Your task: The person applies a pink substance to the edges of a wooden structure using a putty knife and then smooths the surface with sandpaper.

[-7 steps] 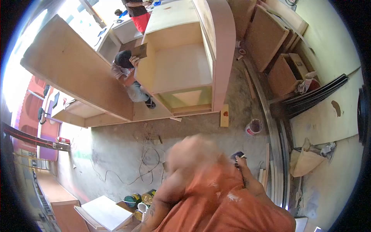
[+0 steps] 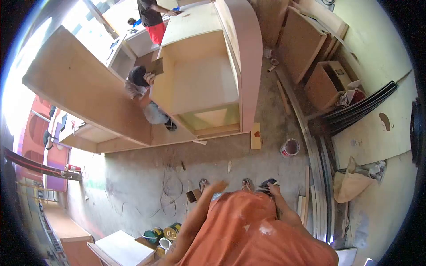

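My left hand is low in front of my orange shirt, near its hem. Its fingers are smeared by motion. At my right side, my right hand is closed around a small dark object with a pale edge, whose kind I cannot tell. Both my feet, in sandals, show on the concrete floor just past the shirt. A small brown block lies by my left foot.
Ahead stands a wooden cabinet; a crouching person presses a brown board to its side. Another person stands behind. A paint bucket, long metal strips, a loose cord and paint cans lie about.
My left hand, a large blur close to the camera before, has dropped to the front of my shirt, uncovering my feet. The right hand still holds the dark object. The view has shifted slightly.
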{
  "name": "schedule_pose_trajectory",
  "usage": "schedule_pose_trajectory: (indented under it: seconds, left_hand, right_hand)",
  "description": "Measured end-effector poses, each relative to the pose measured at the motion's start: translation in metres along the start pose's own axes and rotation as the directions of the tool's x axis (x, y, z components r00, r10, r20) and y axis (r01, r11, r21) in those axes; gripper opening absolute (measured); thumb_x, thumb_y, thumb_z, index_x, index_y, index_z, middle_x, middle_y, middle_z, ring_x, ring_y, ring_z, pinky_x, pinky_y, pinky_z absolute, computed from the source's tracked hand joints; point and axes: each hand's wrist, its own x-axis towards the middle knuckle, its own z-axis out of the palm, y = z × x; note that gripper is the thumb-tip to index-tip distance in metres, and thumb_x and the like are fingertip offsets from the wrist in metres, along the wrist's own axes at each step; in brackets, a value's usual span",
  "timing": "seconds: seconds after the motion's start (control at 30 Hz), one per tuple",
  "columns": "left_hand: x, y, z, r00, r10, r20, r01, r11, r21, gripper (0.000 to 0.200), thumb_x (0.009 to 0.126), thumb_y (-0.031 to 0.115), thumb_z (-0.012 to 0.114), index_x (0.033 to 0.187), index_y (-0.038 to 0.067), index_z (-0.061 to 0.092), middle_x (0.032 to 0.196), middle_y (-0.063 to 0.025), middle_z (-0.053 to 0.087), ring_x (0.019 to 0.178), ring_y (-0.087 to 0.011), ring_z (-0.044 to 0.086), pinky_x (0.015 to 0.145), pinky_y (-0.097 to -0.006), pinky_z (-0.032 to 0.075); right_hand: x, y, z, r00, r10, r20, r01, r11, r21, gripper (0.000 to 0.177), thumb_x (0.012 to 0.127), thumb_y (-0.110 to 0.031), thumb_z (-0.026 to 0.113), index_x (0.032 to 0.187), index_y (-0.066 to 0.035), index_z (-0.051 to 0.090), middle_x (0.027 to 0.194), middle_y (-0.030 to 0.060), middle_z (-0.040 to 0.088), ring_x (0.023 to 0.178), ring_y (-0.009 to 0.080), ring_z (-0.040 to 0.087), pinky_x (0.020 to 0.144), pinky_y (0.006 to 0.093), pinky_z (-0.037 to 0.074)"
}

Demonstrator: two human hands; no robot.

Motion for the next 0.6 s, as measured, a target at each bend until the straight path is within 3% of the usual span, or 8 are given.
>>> schedule_pose_trajectory:
  seconds: [0.03,0.07,0.17,0.23,0.43,0.5,0.53,0.6]
  left_hand:
    - [-0.028,0.052,-0.013,0.842,-0.484,0.236,0.481,0.873,0.075,0.034,0.094,0.027,0.044,0.118,0.010,0.061,0.127,-0.0177,0.055,0.125,-0.0358,0.043,0.108,-0.0510,0.027]
    - [-0.050,0.028,0.059,0.966,-0.231,-0.118,0.204,0.958,-0.203,0.038,0.093,0.034,0.045,0.120,0.011,0.061,0.130,-0.0167,0.052,0.125,-0.0393,0.042,0.106,-0.0548,0.029]
    - [-0.076,0.048,0.048,0.810,-0.556,-0.189,0.203,0.567,-0.798,0.042,0.093,0.036,0.047,0.122,0.009,0.060,0.134,-0.0170,0.050,0.127,-0.0406,0.039,0.106,-0.0528,0.031]
    - [-0.085,0.063,0.071,0.466,-0.859,-0.213,0.226,0.348,-0.910,0.040,0.089,0.032,0.051,0.119,0.008,0.061,0.129,-0.0199,0.053,0.121,-0.0406,0.046,0.103,-0.0477,0.036]
    - [-0.147,0.049,0.105,0.953,-0.291,0.078,0.277,0.746,-0.606,0.034,0.084,0.025,0.056,0.109,0.003,0.064,0.118,-0.0215,0.060,0.110,-0.0401,0.055,0.093,-0.0448,0.045]
    - [-0.194,0.020,0.048,0.987,0.027,0.159,-0.014,0.996,-0.087,0.029,0.083,0.023,0.055,0.098,0.001,0.067,0.106,-0.0219,0.064,0.097,-0.0420,0.060,0.084,-0.0472,0.048]
    - [-0.220,0.057,-0.068,0.913,-0.358,0.194,0.407,0.823,-0.398,0.028,0.084,0.022,0.054,0.092,-0.001,0.068,0.100,-0.0208,0.066,0.093,-0.0403,0.062,0.079,-0.0464,0.049]
    - [-0.239,0.042,-0.127,0.872,-0.445,0.205,0.475,0.665,-0.576,0.034,0.087,0.034,0.059,0.105,0.007,0.067,0.100,-0.0189,0.067,0.090,-0.0377,0.064,0.078,-0.0432,0.049]
  right_hand:
    - [-0.019,-0.008,-0.004,1.000,0.003,-0.017,-0.003,1.000,-0.015,0.037,0.088,-0.027,0.061,0.106,0.006,0.058,0.094,0.0141,0.065,0.072,0.0256,0.064,0.062,0.0384,0.052]
    - [-0.037,-0.020,-0.006,0.999,0.002,-0.035,-0.003,1.000,-0.027,0.038,0.088,-0.028,0.061,0.102,0.007,0.059,0.092,0.0144,0.065,0.069,0.0251,0.064,0.062,0.0382,0.052]
    - [-0.076,-0.046,-0.016,0.995,0.000,0.099,-0.016,0.986,0.164,0.043,0.090,-0.033,0.056,0.097,0.009,0.061,0.084,0.0142,0.066,0.066,0.0223,0.064,0.062,0.0371,0.052]
    - [-0.096,-0.047,-0.016,0.975,0.045,0.219,-0.107,0.955,0.276,0.044,0.091,-0.035,0.054,0.095,0.008,0.062,0.083,0.0137,0.067,0.066,0.0214,0.064,0.061,0.0367,0.052]
    - [-0.104,-0.063,-0.009,0.963,0.268,0.042,-0.268,0.914,0.305,0.037,0.093,-0.032,0.052,0.093,0.004,0.063,0.080,0.0104,0.066,0.070,0.0209,0.064,0.060,0.0359,0.051]
    - [-0.046,0.002,0.001,0.972,0.190,0.141,-0.231,0.892,0.390,0.034,0.092,-0.031,0.054,0.100,0.001,0.062,0.082,0.0089,0.066,0.073,0.0214,0.064,0.061,0.0374,0.051]
    - [-0.037,0.006,0.007,0.974,0.183,0.130,-0.220,0.899,0.380,0.034,0.092,-0.031,0.054,0.100,0.001,0.062,0.082,0.0089,0.066,0.073,0.0214,0.064,0.061,0.0374,0.051]
    - [-0.018,-0.001,0.024,0.988,0.106,-0.108,-0.067,0.947,0.314,0.030,0.091,-0.030,0.056,0.107,-0.005,0.059,0.085,0.0060,0.064,0.072,0.0223,0.064,0.060,0.0392,0.051]
